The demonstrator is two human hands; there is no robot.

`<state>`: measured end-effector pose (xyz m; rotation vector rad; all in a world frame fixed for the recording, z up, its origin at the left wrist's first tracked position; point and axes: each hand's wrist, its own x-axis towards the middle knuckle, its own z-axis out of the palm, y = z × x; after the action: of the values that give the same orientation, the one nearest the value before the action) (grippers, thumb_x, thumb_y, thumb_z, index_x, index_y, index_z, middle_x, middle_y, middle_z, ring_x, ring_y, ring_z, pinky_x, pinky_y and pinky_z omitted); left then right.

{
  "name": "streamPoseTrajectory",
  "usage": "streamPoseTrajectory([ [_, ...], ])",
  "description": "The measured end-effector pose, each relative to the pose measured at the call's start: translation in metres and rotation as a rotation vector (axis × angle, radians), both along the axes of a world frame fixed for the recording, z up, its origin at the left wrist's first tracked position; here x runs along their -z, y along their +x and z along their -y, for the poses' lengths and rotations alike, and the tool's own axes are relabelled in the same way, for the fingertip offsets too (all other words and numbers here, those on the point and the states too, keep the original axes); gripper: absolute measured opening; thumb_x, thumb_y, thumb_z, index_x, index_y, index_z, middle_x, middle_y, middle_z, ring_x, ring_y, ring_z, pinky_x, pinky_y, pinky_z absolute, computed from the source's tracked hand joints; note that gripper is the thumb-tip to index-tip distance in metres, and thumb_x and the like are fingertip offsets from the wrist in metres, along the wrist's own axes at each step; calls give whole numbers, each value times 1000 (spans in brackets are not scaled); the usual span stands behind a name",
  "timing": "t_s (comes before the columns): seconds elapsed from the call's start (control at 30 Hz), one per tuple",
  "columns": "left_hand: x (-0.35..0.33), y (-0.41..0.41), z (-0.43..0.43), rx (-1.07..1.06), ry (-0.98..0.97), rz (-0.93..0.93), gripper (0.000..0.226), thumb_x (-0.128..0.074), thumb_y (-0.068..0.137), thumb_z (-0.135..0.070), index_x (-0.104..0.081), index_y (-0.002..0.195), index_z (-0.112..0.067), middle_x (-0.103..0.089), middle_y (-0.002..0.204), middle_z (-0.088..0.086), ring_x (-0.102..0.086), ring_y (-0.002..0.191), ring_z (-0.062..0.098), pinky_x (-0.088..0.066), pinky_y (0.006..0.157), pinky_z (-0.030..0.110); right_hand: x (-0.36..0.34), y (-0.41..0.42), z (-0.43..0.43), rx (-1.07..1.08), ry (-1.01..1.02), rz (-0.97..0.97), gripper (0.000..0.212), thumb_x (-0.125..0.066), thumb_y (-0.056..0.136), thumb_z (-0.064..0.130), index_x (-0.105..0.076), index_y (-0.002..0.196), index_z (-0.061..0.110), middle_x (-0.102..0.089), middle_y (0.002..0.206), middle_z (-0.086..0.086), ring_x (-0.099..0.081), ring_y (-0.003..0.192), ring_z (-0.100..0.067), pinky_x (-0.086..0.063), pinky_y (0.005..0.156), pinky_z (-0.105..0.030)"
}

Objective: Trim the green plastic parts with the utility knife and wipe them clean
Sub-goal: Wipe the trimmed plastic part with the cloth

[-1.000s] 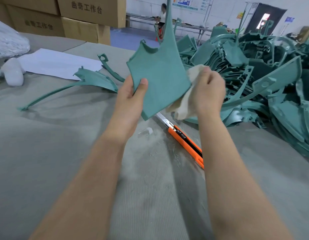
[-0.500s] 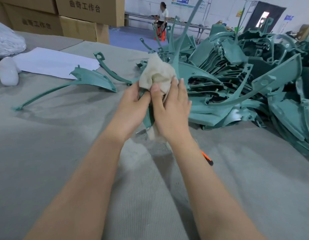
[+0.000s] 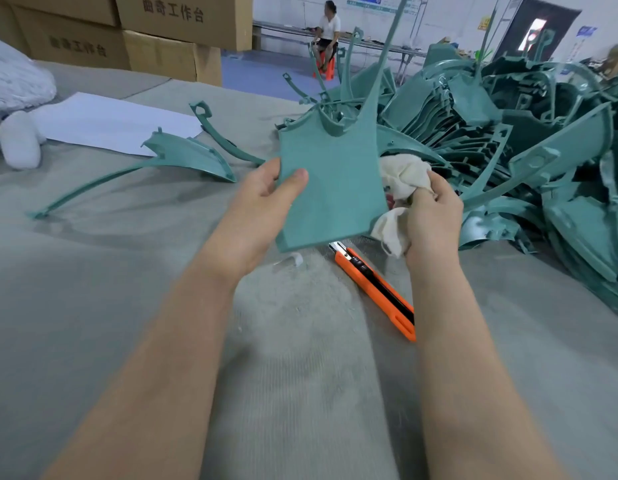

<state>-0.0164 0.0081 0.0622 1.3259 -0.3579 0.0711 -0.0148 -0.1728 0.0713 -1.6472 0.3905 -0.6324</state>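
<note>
Off the face of the green plastic part (image 3: 332,188) now, my right hand (image 3: 432,216) clutches the cream cloth (image 3: 401,174) beside its right edge. My left hand (image 3: 262,209) pinches the part mid-frame, upright, thin stem pointing up. Behind, a pile of green parts (image 3: 508,150) fills the upper right. Below, the orange utility knife (image 3: 373,289) lies diagonally on the grey desk (image 3: 127,306); cardboard boxes (image 3: 162,29) upper left.

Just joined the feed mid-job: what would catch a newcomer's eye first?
A flat green plastic part is held up at centre by the left hand, the right hand gripping a pale cloth beside it. A big heap of green parts sprawls behind on the right; an orange utility knife lies on the grey table below.
</note>
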Motion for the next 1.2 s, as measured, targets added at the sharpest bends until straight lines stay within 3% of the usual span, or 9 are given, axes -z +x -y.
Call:
streamPoseTrajectory([
  [0.13, 2, -1, 1, 15, 31, -77, 20, -47, 99, -9, -64, 103, -19, -74, 86, -11, -71, 80, 5, -55, 65, 20, -11, -8, -9, -229, 87, 8, 28, -47, 100, 29, -69, 86, 23, -67, 73, 11, -59, 65, -6, -47, 66, -20],
  [0.23, 1, -5, -7, 159, 58, -142, 19, -48, 97, -7, -64, 102, -15, -75, 86, -6, -71, 76, 7, -56, 63, 20, -8, -13, -16, -358, -163, -53, 19, -44, 102, 30, -63, 99, 27, -65, 87, 9, -55, 69, -4, -44, 64, -13],
  [0.37, 0, -11, -17, 435, 44, -256, 30, -56, 80, -15, -64, 109, -9, -74, 94, 3, -71, 76, 12, -59, 68, 24, -16, -19, -8, -330, 92, 64, 18, -45, 103, 18, -61, 95, 22, -66, 72, 13, -52, 48, 9, -41, 51, -10],
  [0.5, -1, -12, -21, 545, 43, -321, 36, -57, 76, -17, -65, 110, -7, -73, 98, 6, -72, 78, 13, -59, 70, 24, -25, -25, -8, -497, 536, 264, 16, -50, 94, 4, -59, 106, 4, -70, 92, -5, -67, 101, -10, -52, 93, -24],
  [0.6, 0, -10, -24, 557, 48, -351, 29, -60, 75, -19, -74, 98, -9, -74, 97, 9, -72, 77, 14, -59, 70, 25, -25, -22, -6, -432, 454, 268, 15, -46, 98, 2, -59, 93, 8, -65, 86, -4, -68, 73, -7, -57, 70, -21],
  [0.73, 3, -5, -22, 431, 96, -391, 27, -64, 68, -27, -76, 89, -15, -73, 91, 2, -67, 74, 11, -56, 65, 27, -20, -17, 3, -186, 691, 317, 23, -44, 102, 8, -57, 83, 8, -63, 58, 0, -57, 46, -10, -51, 49, -22],
  [0.87, 2, -4, -14, 344, -96, -490, 49, -66, 64, -26, -62, 110, -8, -70, 87, 6, -68, 66, 12, -56, 53, 24, -6, -14, 13, -79, 733, 349, 24, -41, 103, 13, -57, 85, 12, -66, 72, -1, -63, 56, -12, -52, 56, -23],
  [1.07, 2, -4, 5, 231, -336, -500, 49, -70, 71, -34, -61, 116, -17, -72, 106, 4, -70, 95, 21, -59, 74, 35, 0, -6, -3, -184, 537, 336, 17, -44, 99, 1, -51, 104, 15, -60, 85, -1, -56, 59, -5, -45, 51, -18],
  [1.2, 5, -6, 19, 74, -464, -563, 11, -64, 88, -9, -65, 98, -12, -76, 88, 3, -73, 78, 16, -59, 62, 28, 2, -5, -18, -156, 415, 329, 21, -42, 103, 11, -61, 98, 18, -59, 87, -3, -50, 71, -11, -41, 60, -24],
])
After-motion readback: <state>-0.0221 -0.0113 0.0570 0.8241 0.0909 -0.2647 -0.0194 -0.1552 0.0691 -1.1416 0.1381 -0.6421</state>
